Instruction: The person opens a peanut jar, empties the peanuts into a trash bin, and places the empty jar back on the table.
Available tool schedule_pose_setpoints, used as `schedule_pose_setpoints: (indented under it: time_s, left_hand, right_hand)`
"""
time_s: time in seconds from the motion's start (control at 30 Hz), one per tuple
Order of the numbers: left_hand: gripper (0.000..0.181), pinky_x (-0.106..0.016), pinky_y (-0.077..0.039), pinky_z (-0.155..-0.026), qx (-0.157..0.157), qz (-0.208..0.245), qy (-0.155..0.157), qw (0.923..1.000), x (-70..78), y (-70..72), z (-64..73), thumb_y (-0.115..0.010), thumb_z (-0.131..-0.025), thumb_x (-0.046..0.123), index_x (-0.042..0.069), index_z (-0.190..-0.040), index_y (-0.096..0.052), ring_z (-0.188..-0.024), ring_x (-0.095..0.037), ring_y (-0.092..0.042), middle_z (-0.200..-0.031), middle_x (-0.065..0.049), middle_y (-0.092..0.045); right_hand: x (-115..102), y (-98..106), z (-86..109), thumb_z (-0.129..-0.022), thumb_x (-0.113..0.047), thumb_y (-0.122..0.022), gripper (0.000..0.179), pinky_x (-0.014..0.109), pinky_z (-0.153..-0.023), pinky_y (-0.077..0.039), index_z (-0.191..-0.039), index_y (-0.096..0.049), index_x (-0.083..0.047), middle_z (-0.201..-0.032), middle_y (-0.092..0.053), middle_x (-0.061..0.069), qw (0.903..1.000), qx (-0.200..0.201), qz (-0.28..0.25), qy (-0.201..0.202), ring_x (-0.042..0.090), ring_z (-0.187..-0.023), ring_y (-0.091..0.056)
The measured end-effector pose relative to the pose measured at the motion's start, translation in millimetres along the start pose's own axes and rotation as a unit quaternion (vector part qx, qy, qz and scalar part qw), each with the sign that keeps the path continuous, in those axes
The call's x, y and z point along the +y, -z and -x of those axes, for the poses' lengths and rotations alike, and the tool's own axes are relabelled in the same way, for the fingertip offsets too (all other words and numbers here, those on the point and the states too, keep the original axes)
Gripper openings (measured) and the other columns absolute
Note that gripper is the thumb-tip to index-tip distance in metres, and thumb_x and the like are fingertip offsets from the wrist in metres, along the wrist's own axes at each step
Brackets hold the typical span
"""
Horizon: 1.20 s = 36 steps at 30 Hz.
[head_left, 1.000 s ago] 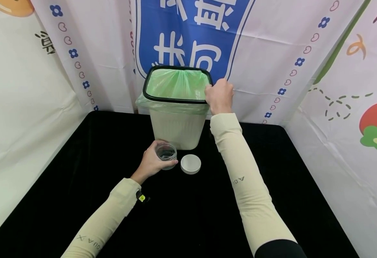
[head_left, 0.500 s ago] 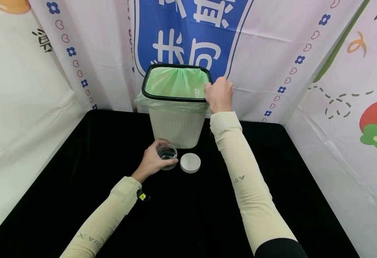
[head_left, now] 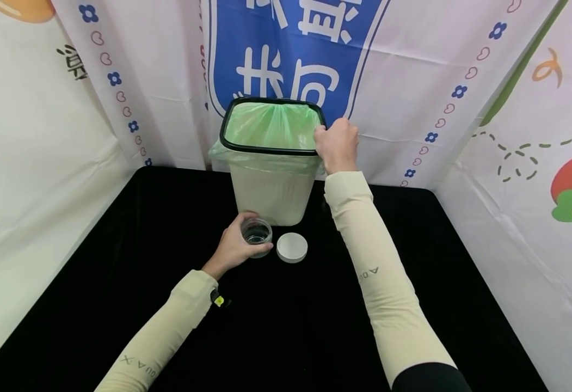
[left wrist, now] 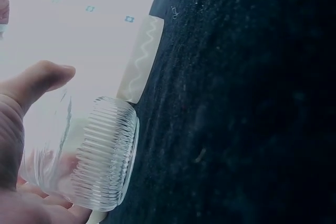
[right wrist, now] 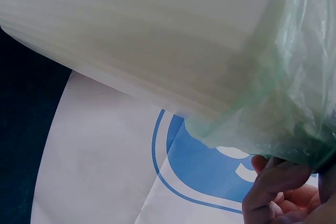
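My left hand (head_left: pixel 237 243) holds a clear glass jar (head_left: pixel 257 238), uncapped and standing on the black cloth in front of the bin. The left wrist view shows the thumb on one side of the jar's ribbed wall (left wrist: pixel 105 150) and fingers on the other. Just right of the jar, a round white lid (head_left: pixel 292 247) lies flat. Behind them stands an off-white trash bin (head_left: pixel 272 196) with a green bag (head_left: pixel 273 125) held under a black rim ring (head_left: pixel 268 150). My right hand (head_left: pixel 338 146) grips the ring's right side; in the right wrist view its fingers (right wrist: pixel 278 179) curl below the bag's edge.
Black cloth (head_left: pixel 266 326) covers the table. A white printed curtain (head_left: pixel 168 109) with a blue panel hangs right behind the bin. White fabric walls (head_left: pixel 501 218) stand at the left and right sides.
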<state>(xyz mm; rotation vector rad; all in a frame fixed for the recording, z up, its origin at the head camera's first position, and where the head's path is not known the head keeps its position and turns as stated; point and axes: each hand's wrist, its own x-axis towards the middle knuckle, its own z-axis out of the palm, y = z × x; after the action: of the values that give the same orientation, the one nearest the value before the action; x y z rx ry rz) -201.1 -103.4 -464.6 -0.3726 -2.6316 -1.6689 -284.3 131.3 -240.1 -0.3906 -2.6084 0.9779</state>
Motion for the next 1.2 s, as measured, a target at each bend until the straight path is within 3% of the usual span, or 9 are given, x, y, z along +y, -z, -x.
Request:
schedule_pose_setpoints:
  time_s: [0.23, 0.33, 0.5, 0.73, 0.9, 1.07, 1.2]
  left_hand:
    - [0.089, -0.055, -0.046, -0.116, 0.003, -0.031, -0.011, 0.9995, -1.9, 0.3, 1.7, -0.093, -0.081, 0.034, 0.012, -0.152, -0.044, -0.138, -0.035, -0.056, -0.149, -0.014, -0.057]
    - [0.09, -0.054, -0.043, -0.12, 0.003, -0.026, -0.012, 0.9996, -0.9, 1.9, 2.3, -0.092, -0.082, 0.034, 0.01, -0.153, -0.042, -0.143, -0.034, -0.052, -0.153, -0.014, -0.053]
    - [0.088, -0.054, -0.039, -0.123, 0.008, -0.022, -0.016, 0.9996, 0.8, 7.0, 2.8, -0.09, -0.083, 0.033, 0.01, -0.153, -0.042, -0.145, -0.035, -0.05, -0.155, -0.015, -0.051]
    - [0.087, -0.056, -0.037, -0.125, 0.01, -0.05, -0.013, 0.9986, -3.8, 14.5, 2.8, -0.086, -0.088, 0.038, 0.012, -0.157, -0.04, -0.148, -0.036, -0.047, -0.158, -0.015, -0.048]
    - [0.1, -0.061, -0.034, -0.124, -0.001, -0.102, -0.003, 0.9948, -2.9, 21.6, 4.4, -0.083, -0.087, 0.05, 0.013, -0.164, -0.032, -0.151, -0.038, -0.041, -0.164, -0.016, -0.042]
    - [0.117, -0.068, -0.031, -0.123, -0.018, -0.171, -0.002, 0.985, 5.8, 30.8, 4.6, -0.08, -0.083, 0.065, 0.016, -0.169, -0.018, -0.157, -0.044, -0.029, -0.173, -0.017, -0.027]
    - [0.117, -0.071, -0.028, -0.124, -0.019, -0.225, -0.008, 0.9742, 12.5, 35.6, 4.2, -0.076, -0.085, 0.069, 0.016, -0.17, -0.016, -0.158, -0.048, -0.026, -0.174, -0.019, -0.024]
  right_hand:
    - [8.8, -0.1, -2.2, -0.104, -0.038, -0.048, 0.037, 0.051, -0.087, -0.059, -0.085, -0.061, -0.009, -0.111, -0.073, 0.023, 0.9994, 0.026, -0.001, 0.024, 0.038, -0.099, -0.07]
    - [11.7, -0.1, -3.7, -0.104, -0.041, -0.046, 0.039, 0.052, -0.084, -0.058, -0.079, -0.054, -0.012, -0.108, -0.072, 0.023, 0.9993, 0.028, -0.003, 0.025, 0.039, -0.097, -0.069]
    - [16.1, -2.9, -5.6, -0.103, -0.042, -0.044, 0.043, 0.053, -0.089, -0.058, -0.071, -0.046, -0.014, -0.106, -0.072, 0.024, 0.9984, 0.044, -0.024, 0.025, 0.041, -0.101, -0.07]
    - [21.8, -2.0, -5.0, -0.106, -0.054, -0.032, 0.049, 0.051, -0.083, -0.055, -0.078, -0.047, -0.017, -0.099, -0.068, 0.017, 0.9979, 0.038, -0.015, 0.051, 0.037, -0.098, -0.068]
    - [32.3, -0.7, -0.7, -0.108, -0.058, -0.027, 0.056, 0.046, -0.073, -0.046, -0.078, -0.05, -0.017, -0.085, -0.057, 0.01, 0.9969, 0.024, 0.002, 0.074, 0.032, -0.083, -0.06]
    - [46.1, -3.0, 4.6, -0.107, -0.066, -0.021, 0.066, 0.047, -0.071, -0.044, -0.074, -0.049, -0.016, -0.083, -0.057, 0.011, 0.995, 0.019, 0.01, 0.098, 0.032, -0.08, -0.059]
    - [56.7, -6.0, 8.6, -0.108, -0.067, -0.018, 0.069, 0.056, -0.081, -0.05, -0.083, -0.056, -0.015, -0.096, -0.066, 0.013, 0.9927, 0.023, 0.014, 0.117, 0.037, -0.094, -0.066]
